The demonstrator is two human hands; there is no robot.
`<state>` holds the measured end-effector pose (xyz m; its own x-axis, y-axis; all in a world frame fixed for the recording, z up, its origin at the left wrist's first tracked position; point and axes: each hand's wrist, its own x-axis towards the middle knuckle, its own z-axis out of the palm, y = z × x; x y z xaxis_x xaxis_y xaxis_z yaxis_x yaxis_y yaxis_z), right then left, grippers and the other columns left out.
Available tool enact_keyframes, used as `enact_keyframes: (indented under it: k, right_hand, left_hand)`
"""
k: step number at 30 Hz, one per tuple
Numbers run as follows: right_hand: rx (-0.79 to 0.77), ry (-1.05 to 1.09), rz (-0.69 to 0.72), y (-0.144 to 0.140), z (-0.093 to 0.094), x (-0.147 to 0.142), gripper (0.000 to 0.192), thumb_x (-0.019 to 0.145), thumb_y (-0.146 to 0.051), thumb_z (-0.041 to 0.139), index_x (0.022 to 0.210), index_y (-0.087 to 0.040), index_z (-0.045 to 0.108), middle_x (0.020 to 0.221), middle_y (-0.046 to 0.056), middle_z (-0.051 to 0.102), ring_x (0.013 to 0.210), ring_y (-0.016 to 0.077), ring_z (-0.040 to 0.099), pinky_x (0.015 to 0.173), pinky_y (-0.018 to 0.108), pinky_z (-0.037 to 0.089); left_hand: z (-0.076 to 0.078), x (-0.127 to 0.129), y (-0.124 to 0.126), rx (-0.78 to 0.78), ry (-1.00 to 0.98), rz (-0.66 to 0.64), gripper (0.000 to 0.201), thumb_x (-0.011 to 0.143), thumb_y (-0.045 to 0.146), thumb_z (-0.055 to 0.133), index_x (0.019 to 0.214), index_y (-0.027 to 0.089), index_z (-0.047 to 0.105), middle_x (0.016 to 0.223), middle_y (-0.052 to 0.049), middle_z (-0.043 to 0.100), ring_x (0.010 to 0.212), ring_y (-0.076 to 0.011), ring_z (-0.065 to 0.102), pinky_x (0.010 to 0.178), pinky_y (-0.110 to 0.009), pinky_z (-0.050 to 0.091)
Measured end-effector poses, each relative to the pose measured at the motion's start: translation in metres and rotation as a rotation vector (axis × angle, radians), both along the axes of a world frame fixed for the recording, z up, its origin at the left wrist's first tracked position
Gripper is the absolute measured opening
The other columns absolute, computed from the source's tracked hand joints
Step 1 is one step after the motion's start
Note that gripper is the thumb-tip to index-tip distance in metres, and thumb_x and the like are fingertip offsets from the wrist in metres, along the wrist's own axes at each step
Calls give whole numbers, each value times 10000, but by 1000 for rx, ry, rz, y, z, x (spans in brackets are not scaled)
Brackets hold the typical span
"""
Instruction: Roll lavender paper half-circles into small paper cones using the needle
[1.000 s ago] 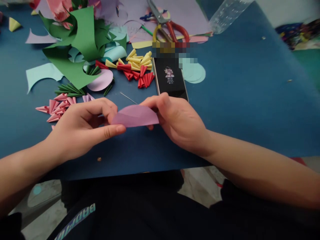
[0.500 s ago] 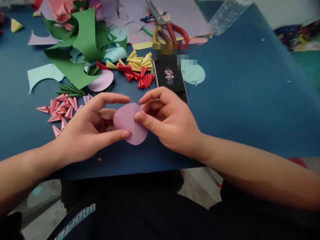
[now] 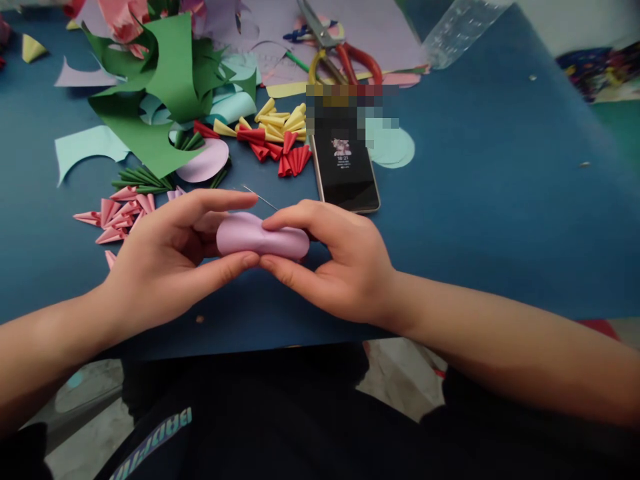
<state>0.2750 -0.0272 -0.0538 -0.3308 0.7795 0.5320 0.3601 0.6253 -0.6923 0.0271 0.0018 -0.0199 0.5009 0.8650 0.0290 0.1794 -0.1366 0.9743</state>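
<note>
A lilac paper circle, bent along its middle, is held between both hands above the table's near edge. My left hand grips its left part, thumb at the lower edge and some fingers hidden behind. My right hand pinches it at the right, index finger on top and thumb at the lower edge. A thin needle-like rod runs from my left index fingertip toward my right index finger. Just left lie pink paper cones; another lilac paper circle lies beyond my left hand.
Behind my right hand a phone lies beside light-blue paper circles. Red cones, yellow cones and green cones lie in piles. Farther back are green paper scraps, scissors and a clear plastic wrapper.
The lilac circle, nearly flat before, is now bent over with its edges curling up. My right hand has shifted slightly down, its thumb moving to the lower edge beside my left thumb.
</note>
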Motion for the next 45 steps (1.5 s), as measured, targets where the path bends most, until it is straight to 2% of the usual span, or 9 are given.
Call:
enact_keyframes:
  k: [7, 11, 14, 19, 29, 33, 38, 41, 45]
  right_hand:
    - [-3, -28, 64, -1, 6, 1, 99, 1115, -283, 723, 1075, -222, 790, 972, 26, 868, 821, 167, 787, 786, 290, 635]
    - [36, -19, 132, 0, 5, 2, 60, 1106, -243, 730, 1084, -212, 777, 958, 18, 845, 771, 144, 747, 766, 278, 618]
    - [109, -60, 76, -2, 4, 2, 106, 1104, -319, 739, 1145, -232, 784, 957, 32, 808, 811, 184, 713, 801, 342, 620]
    - [241, -100, -105, -7, 7, 1, 125, 1057, -296, 769, 1157, -240, 818, 1224, 138, 769, 1155, 298, 671, 869, 433, 611]
    - [138, -6, 35, -1, 9, 2, 77, 1037, -174, 737, 1027, -240, 775, 997, 55, 751, 891, 192, 685, 793, 383, 603]
    - [186, -7, -26, -3, 9, 2, 125, 1020, -160, 753, 1067, -263, 804, 1006, 63, 735, 910, 212, 702, 825, 401, 616]
    - [107, 56, 38, -6, 9, -1, 188, 1051, -127, 720, 1090, -283, 816, 967, 40, 808, 843, 195, 731, 813, 373, 648]
    - [56, 86, 34, -4, 8, -1, 203, 1059, -125, 689, 1078, -271, 829, 1056, 53, 855, 968, 214, 794, 879, 386, 677]
    - [-13, 183, 63, 1, 8, 4, 260, 1070, -109, 626, 1154, -238, 835, 1144, 69, 869, 1081, 217, 818, 963, 395, 684]
  left_hand:
    - [2, -4, 9, 286, 91, -11, 192, 881, 290, 984, 1056, 296, 904, 980, -45, 736, 925, -221, 716, 727, -321, 609]
    - [4, -1, 8, 301, 68, -68, 93, 935, 215, 914, 974, 286, 867, 983, -40, 748, 910, -210, 705, 775, -341, 590]
    - [4, 2, 5, 260, 33, -116, 113, 974, 177, 850, 957, 285, 821, 1001, -26, 805, 899, -211, 739, 803, -353, 612]
    - [-2, 0, 6, 309, 50, -144, 129, 978, 189, 834, 1001, 304, 780, 953, 23, 809, 861, -191, 750, 741, -356, 596]
    - [0, 0, 6, 419, 120, -143, 47, 1015, 270, 819, 1020, 307, 791, 943, -33, 813, 863, -238, 766, 744, -406, 598]
    - [3, -1, 4, 560, 94, -138, 160, 972, 203, 859, 1055, 336, 823, 988, -7, 819, 847, -208, 758, 763, -379, 609]
    - [8, 2, -2, 623, 147, -89, 272, 923, 108, 840, 1059, 344, 844, 1003, -14, 811, 818, -190, 765, 751, -330, 614]
    - [5, 0, -2, 679, 177, -190, 294, 933, 189, 859, 1174, 357, 840, 1109, -47, 804, 946, -228, 782, 865, -366, 664]
    - [0, -7, 0, 668, 172, -236, 318, 998, 351, 818, 1315, 320, 821, 1485, -149, 667, 1372, -367, 676, 979, -473, 701]
